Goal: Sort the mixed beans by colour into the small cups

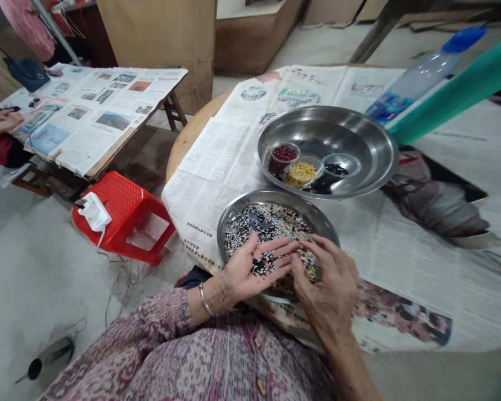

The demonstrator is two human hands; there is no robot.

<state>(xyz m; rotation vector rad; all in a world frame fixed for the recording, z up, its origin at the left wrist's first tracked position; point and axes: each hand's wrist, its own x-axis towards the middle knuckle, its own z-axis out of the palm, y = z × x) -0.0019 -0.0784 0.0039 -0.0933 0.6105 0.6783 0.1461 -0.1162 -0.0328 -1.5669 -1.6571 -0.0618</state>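
Left hand point(248, 272) palm up, flat, fingers extended, black and white grains point(264, 264) on it. Right hand point(329, 274) at left's fingertips, thumb and fingers apart; can't tell if it holds a grain. Mixed grains point(271, 217) in steel dish point(323, 220) under both hands. Beyond them, larger bowl point(359, 133) with cups of red beans point(284, 152), yellow beans point(304, 170), black beans point(336, 169).

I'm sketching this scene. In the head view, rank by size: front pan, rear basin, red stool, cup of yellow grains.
1. Front pan and rear basin: look alike; the pan's nearness leaves it unsure.
2. Red stool
3. Cup of yellow grains
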